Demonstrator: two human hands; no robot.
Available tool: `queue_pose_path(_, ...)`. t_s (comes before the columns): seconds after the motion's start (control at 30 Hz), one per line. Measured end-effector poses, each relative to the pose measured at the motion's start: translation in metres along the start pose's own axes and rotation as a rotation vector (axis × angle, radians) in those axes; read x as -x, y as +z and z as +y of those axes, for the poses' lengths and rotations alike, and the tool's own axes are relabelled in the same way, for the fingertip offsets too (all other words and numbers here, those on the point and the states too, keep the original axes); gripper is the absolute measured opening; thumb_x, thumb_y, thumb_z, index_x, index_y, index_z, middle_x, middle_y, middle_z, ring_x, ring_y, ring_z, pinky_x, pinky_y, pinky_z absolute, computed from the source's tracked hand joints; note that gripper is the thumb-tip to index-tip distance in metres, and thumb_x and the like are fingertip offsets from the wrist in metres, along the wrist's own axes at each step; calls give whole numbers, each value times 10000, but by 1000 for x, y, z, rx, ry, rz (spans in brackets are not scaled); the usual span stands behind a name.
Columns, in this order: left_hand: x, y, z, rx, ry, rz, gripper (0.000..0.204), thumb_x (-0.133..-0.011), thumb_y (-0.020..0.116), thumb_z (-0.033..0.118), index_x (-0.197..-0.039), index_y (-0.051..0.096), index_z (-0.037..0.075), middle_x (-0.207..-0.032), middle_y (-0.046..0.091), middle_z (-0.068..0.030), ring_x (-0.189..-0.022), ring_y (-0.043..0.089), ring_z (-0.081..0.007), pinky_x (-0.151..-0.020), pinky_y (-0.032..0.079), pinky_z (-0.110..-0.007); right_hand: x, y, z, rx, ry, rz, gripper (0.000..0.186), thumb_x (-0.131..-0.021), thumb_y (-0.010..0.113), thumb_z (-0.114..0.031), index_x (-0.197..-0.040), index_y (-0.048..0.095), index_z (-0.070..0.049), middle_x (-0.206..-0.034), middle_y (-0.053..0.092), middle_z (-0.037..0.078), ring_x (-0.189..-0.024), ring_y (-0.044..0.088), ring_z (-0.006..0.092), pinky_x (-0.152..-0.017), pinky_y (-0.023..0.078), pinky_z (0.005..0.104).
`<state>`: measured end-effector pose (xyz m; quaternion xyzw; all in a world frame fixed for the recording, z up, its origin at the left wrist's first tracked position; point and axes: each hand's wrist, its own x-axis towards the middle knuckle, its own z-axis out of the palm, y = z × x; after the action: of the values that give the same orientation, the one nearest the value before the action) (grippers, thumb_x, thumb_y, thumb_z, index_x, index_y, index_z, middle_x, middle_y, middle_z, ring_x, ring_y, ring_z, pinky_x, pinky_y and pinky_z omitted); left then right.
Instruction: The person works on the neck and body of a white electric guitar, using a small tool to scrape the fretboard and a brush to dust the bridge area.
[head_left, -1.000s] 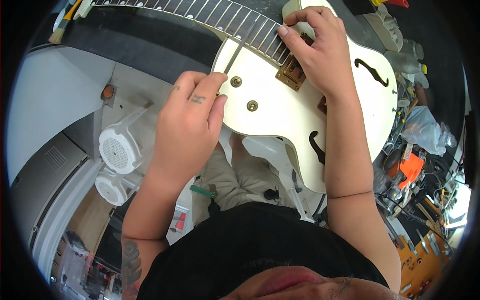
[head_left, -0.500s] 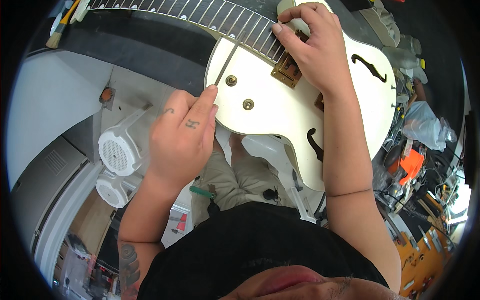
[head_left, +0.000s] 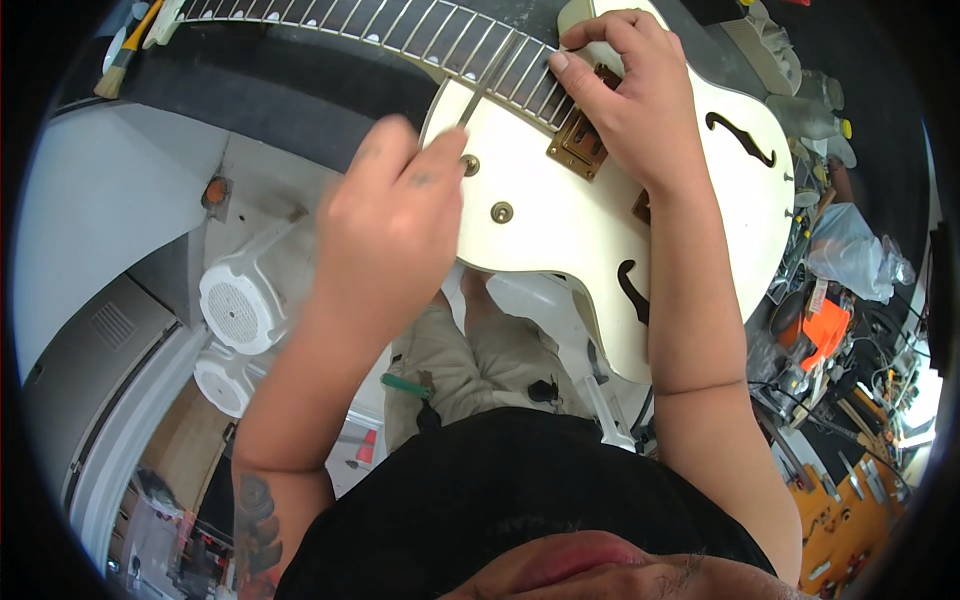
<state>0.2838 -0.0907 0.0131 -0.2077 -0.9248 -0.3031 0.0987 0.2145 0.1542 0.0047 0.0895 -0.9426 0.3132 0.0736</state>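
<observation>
A cream hollow-body guitar (head_left: 620, 235) with f-shaped sound holes lies flat on the dark bench, its fretted fingerboard (head_left: 430, 38) running off to the far left. My left hand (head_left: 395, 215), slightly blurred, is closed around a thin grey metal file (head_left: 474, 103). The file reaches up across the fingerboard, roughly in line with the frets; its handle end is hidden in my fist. At the body end of the fingerboard, my right hand (head_left: 635, 100) grips the guitar, thumb by the last frets and fingers curled toward the far side. Below it sits a brass-coloured pickup (head_left: 578, 145).
A brush (head_left: 125, 55) lies at the far left of the dark bench (head_left: 270, 100). Bottles (head_left: 810, 118), a clear plastic bag (head_left: 855, 250), an orange item (head_left: 825, 335) and assorted tools crowd the right. White stools (head_left: 240, 305) stand below on the left.
My left hand has moved away from me and to the right, pushing the file farther across the fingerboard. My right hand stays on the guitar, which has barely shifted.
</observation>
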Motion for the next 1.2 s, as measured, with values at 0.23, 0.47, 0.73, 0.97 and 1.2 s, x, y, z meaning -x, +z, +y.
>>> queue_pose_path(0.23, -17, 3, -5, 73, 6, 25, 294, -916, 843, -7, -1209, 832, 13, -879, 636, -100, -727, 642, -265, -675, 530, -389, -4, 0, -2, -21, 25, -26, 234, -921, 848, -231, -1059, 759, -64, -1079, 649, 147, -1097, 611, 378, -1000, 484, 468)
queue_pose_path(0.47, 11, -14, -5, 42, -69, -62, 313, -927, 837, 15, -1239, 807, 21, -904, 651, -96, -730, 643, -261, -673, 519, -391, 0, 6, 7, -48, -52, 41, 247, -901, 857, -227, -1061, 758, -67, -1065, 639, 156, -1083, 605, 396, -996, 485, 481)
queue_pose_path(0.73, -32, -2, -17, 211, -153, -56, 268, -976, 753, 9, -1242, 769, -22, -961, 670, -107, -774, 658, -240, -728, 534, -347, 2, 8, 14, 5, 13, -7, 279, -982, 851, -314, -1175, 822, -114, -1260, 730, 49, -1271, 579, 307, -1057, 527, 420)
queue_pose_path(0.97, 13, -8, 0, 117, -215, -83, 329, -972, 715, -5, -1299, 743, 16, -1065, 715, -150, -942, 741, -353, -809, 606, -441, 4, 7, 12, -32, 28, -15, 279, -980, 852, -316, -1176, 820, -121, -1250, 726, 44, -1275, 581, 298, -1080, 510, 419)
queue_pose_path(1.2, -22, -51, -31, 298, -181, -125, 223, -1073, 671, 7, -1267, 777, -18, -1121, 734, -127, -972, 693, -221, -871, 546, -339, 8, 6, 22, -137, 36, 41, 274, -1010, 834, -298, -1171, 807, -78, -1202, 744, 51, -1228, 624, 285, -1070, 514, 411)
